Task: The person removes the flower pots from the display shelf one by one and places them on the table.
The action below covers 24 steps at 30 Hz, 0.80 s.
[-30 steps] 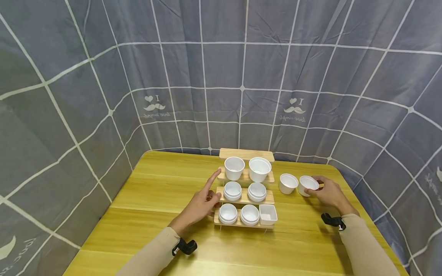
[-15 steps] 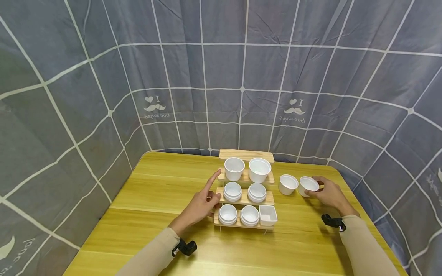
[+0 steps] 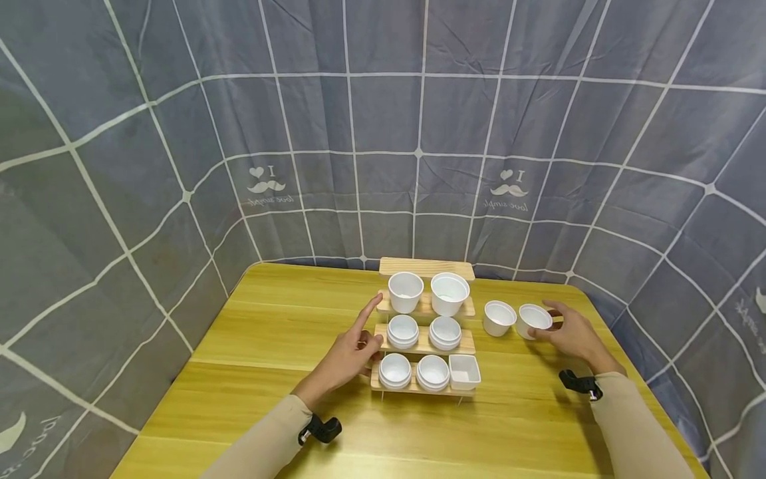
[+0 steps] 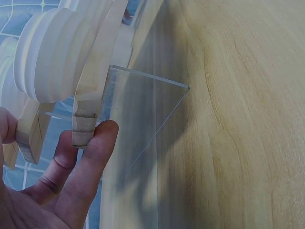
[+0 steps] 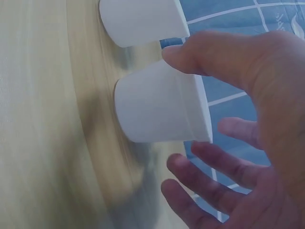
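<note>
A tiered wooden stand [image 3: 427, 268] with clear triangular supports carries white bowls and cups on its lower three boards. My left hand [image 3: 344, 356] is at its left side, index finger stretched toward the upper boards. In the left wrist view, fingertips touch the end of the lowest board [image 4: 86, 124]. At right, my right hand [image 3: 574, 339] holds a white plastic cup [image 3: 532, 320] by its rim, the thumb on one side and a fingertip at the other, as the right wrist view shows. The cup stands upright on the table. A similar white cup [image 3: 499, 319] stands just left of it.
Two large cups [image 3: 406, 293] stand on the stand's second-highest board. Below are round bowls [image 3: 403, 331] on the middle board, and two more with a square bowl [image 3: 464, 372] on the lowest. A grey checked curtain [image 3: 383, 120] surrounds the yellow wood-grain table [image 3: 239, 399].
The right hand's fingers have shifted very slightly at the cup's rim. The left hand, stand and cups keep their places.
</note>
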{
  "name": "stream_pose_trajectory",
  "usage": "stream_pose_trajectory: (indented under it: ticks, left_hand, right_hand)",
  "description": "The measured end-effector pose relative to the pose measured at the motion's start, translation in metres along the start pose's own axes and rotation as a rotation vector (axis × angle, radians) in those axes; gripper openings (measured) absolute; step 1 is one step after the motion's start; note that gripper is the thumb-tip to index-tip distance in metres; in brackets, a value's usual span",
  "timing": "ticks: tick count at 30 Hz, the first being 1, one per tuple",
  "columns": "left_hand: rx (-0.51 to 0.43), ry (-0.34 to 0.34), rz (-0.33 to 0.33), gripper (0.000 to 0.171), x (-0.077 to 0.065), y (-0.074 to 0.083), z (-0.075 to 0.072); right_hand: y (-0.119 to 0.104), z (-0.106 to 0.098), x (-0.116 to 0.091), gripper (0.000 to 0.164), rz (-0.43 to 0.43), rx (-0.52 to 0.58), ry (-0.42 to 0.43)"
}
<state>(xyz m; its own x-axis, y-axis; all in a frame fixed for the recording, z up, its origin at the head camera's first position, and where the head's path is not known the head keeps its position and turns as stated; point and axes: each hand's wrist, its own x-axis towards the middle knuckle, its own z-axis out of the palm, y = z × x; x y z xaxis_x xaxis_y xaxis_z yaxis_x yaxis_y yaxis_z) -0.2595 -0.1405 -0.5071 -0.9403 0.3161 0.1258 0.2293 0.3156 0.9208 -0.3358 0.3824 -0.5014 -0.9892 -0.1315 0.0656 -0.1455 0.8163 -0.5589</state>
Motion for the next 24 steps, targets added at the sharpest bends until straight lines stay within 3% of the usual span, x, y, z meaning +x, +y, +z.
stream_pose_trajectory:
  ticks: [13, 24]
  left_hand:
    - [0.004, 0.007, -0.002, 0.082, -0.002, -0.001, 0.000]
    - [-0.012, 0.003, -0.002, 0.082, 0.000, -0.001, 0.000]
  right_hand:
    - [-0.021, -0.008, -0.004, 0.096, -0.062, 0.018, 0.053]
    - [-0.044, -0.010, -0.007, 0.091, -0.119, -0.042, 0.126]
